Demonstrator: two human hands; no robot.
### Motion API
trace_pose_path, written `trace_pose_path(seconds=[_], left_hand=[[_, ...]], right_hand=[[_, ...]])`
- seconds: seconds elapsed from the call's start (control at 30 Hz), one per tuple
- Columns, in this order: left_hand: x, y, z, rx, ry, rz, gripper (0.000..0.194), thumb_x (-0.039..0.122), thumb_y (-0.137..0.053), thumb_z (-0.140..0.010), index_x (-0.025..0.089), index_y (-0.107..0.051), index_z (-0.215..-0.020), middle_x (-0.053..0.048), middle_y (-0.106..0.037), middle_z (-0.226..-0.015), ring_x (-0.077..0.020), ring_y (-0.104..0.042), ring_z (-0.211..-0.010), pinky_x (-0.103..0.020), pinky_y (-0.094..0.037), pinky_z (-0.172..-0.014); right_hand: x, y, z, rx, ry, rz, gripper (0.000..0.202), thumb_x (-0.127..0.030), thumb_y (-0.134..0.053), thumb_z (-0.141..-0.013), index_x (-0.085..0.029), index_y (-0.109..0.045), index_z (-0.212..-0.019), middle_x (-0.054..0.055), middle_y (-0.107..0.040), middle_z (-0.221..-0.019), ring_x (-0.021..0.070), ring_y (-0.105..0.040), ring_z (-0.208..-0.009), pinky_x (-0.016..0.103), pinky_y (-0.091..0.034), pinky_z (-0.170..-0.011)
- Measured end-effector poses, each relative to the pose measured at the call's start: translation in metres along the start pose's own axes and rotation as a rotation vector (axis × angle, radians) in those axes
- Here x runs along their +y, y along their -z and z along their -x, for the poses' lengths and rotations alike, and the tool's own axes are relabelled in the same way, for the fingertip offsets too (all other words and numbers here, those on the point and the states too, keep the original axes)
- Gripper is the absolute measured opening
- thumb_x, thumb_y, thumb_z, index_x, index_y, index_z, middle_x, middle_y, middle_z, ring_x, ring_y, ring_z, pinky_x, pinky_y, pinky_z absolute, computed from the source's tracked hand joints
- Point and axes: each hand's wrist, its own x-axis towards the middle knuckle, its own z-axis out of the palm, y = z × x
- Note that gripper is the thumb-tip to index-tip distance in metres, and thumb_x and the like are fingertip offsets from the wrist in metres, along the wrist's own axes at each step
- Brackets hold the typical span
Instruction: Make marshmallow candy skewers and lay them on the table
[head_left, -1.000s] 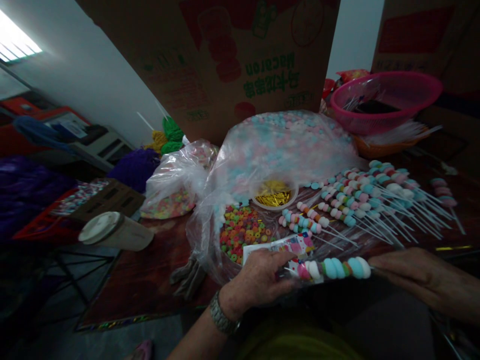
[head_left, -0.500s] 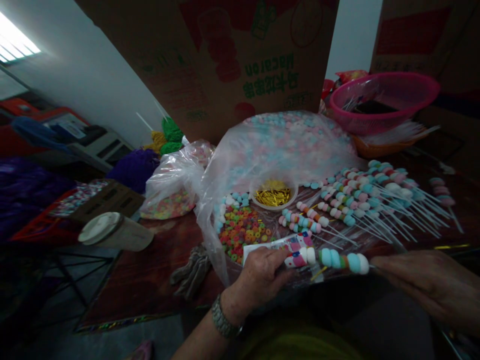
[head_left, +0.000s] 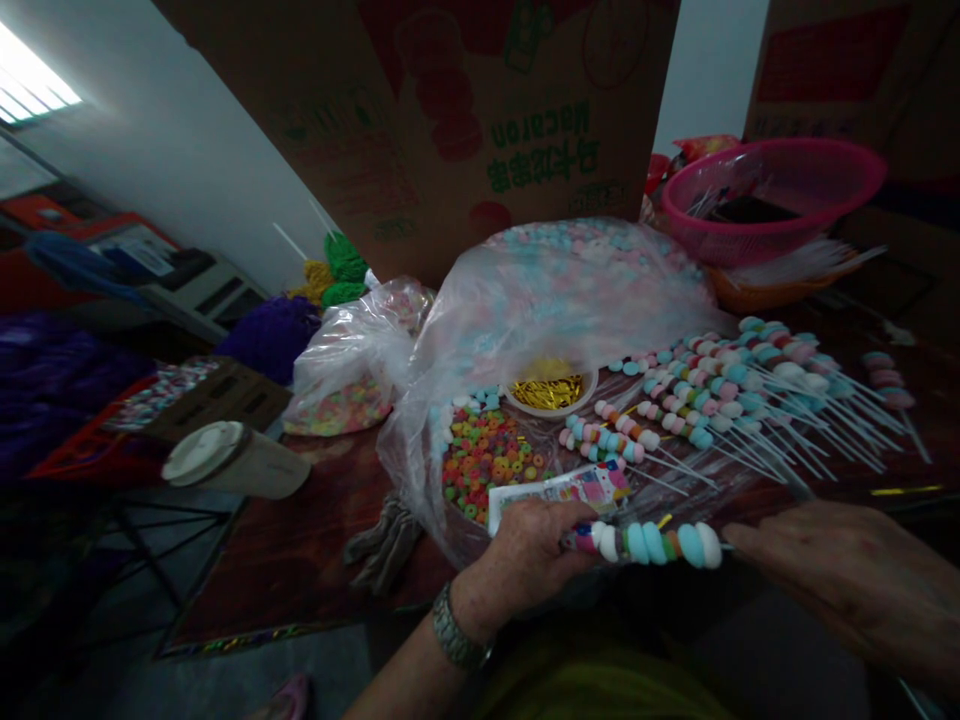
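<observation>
A marshmallow skewer point(head_left: 660, 544) in white, blue, green and orange lies level near the table's front edge. My left hand point(head_left: 529, 550), with a watch on the wrist, grips its left end, where a printed clear wrapper shows. At its right end, the fingers of my right hand point(head_left: 847, 570) pinch the stick. Just behind my left hand lies a stack of printed wrappers point(head_left: 562, 492). Gummy rings point(head_left: 487, 465) are spread on plastic beyond it, beside a round tub of gold twist ties point(head_left: 547, 392). Finished-looking skewers point(head_left: 720, 390) are piled to the right.
A big bag of marshmallows point(head_left: 570, 290) stands before a cardboard box point(head_left: 450, 130). A pink basket point(head_left: 780, 225) is at the back right. At left are a lidded cup point(head_left: 240, 460), a bag of gummy rings point(head_left: 337, 405) and gray gloves point(head_left: 386, 545).
The skewer has moved slightly left and down, its blue and white pieces now closer to my left hand. My right hand has shifted a little left with it.
</observation>
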Motion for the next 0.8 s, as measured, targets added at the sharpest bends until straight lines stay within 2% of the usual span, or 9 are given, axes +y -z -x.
trace_pose_path(seconds=[0.07, 0.13, 0.3, 0.4, 0.47, 0.57, 0.67, 0.8], left_hand=[[0.002, -0.001, -0.002, -0.076, 0.033, 0.012, 0.013, 0.028, -0.062, -0.077, 0.018, -0.065, -0.085, 0.0, -0.066, -0.072, -0.0141, -0.059, -0.065, -0.021, -0.039, -0.058], [0.005, -0.001, -0.005, -0.139, 0.061, 0.028, 0.009, 0.025, -0.062, -0.076, 0.017, -0.064, -0.08, 0.001, -0.065, -0.067, -0.0125, -0.057, -0.061, -0.019, -0.037, -0.054], [0.013, -0.001, -0.016, -0.2, 0.074, -0.078, 0.017, 0.033, -0.06, -0.077, 0.018, -0.064, -0.085, -0.001, -0.067, -0.072, -0.015, -0.06, -0.063, -0.02, -0.04, -0.054], [0.019, 0.0, -0.025, -0.23, 0.23, -0.228, 0.02, 0.036, -0.06, -0.076, 0.018, -0.065, -0.084, -0.005, -0.068, -0.075, -0.0196, -0.062, -0.065, -0.024, -0.043, -0.055], [0.02, 0.001, -0.03, -0.221, 0.361, -0.274, 0.016, 0.03, -0.057, -0.078, 0.017, -0.065, -0.084, -0.007, -0.069, -0.075, -0.0204, -0.063, -0.066, -0.025, -0.044, -0.056], [0.019, 0.0, -0.033, -0.168, 0.465, -0.298, 0.015, 0.024, -0.052, -0.081, 0.016, -0.063, -0.087, -0.008, -0.069, -0.075, -0.0205, -0.065, -0.068, -0.025, -0.045, -0.057], [0.017, -0.002, -0.032, -0.106, 0.524, -0.307, 0.016, 0.025, -0.051, -0.082, 0.017, -0.062, -0.09, -0.009, -0.069, -0.078, -0.0211, -0.065, -0.071, -0.026, -0.045, -0.058], [0.013, -0.005, -0.03, -0.07, 0.536, -0.298, 0.016, 0.022, -0.05, -0.081, 0.016, -0.061, -0.09, -0.01, -0.069, -0.078, -0.0238, -0.066, -0.073, -0.03, -0.047, -0.061]], right_hand=[[-0.003, 0.0, -0.004, -0.04, 0.064, 0.014, 0.04, -0.003, -0.036, -0.076, -0.023, -0.059, -0.101, -0.002, -0.062, -0.062, 0.0126, -0.058, -0.051, 0.023, -0.04, -0.05], [-0.007, 0.002, -0.009, -0.055, 0.094, 0.044, 0.04, -0.001, -0.035, -0.072, -0.021, -0.058, -0.097, -0.002, -0.061, -0.059, 0.0137, -0.058, -0.049, 0.024, -0.038, -0.048], [-0.02, 0.007, -0.021, -0.053, 0.098, 0.183, 0.038, 0.0, -0.037, -0.061, -0.02, -0.057, -0.087, -0.001, -0.059, -0.053, 0.0155, -0.056, -0.042, 0.027, -0.034, -0.044], [-0.035, 0.007, -0.023, -0.016, 0.037, 0.287, 0.038, -0.001, -0.04, -0.057, -0.019, -0.059, -0.085, 0.001, -0.059, -0.052, 0.0168, -0.056, -0.041, 0.029, -0.034, -0.044], [-0.045, 0.006, -0.022, 0.009, 0.019, 0.352, 0.037, -0.003, -0.042, -0.056, -0.017, -0.06, -0.085, 0.003, -0.059, -0.051, 0.018, -0.055, -0.04, 0.031, -0.035, -0.043], [-0.057, 0.002, -0.022, 0.026, 0.009, 0.4, 0.035, -0.006, -0.044, -0.057, -0.016, -0.06, -0.086, 0.004, -0.058, -0.049, 0.0183, -0.053, -0.038, 0.032, -0.034, -0.042], [-0.063, -0.003, -0.025, 0.018, -0.052, 0.376, 0.032, -0.006, -0.045, -0.058, -0.019, -0.059, -0.084, 0.002, -0.058, -0.049, 0.0166, -0.053, -0.038, 0.03, -0.033, -0.041], [-0.068, -0.012, -0.03, 0.008, -0.094, 0.315, 0.027, -0.005, -0.045, -0.056, -0.02, -0.057, -0.075, 0.0, -0.059, -0.047, 0.0157, -0.055, -0.036, 0.028, -0.031, -0.04]])
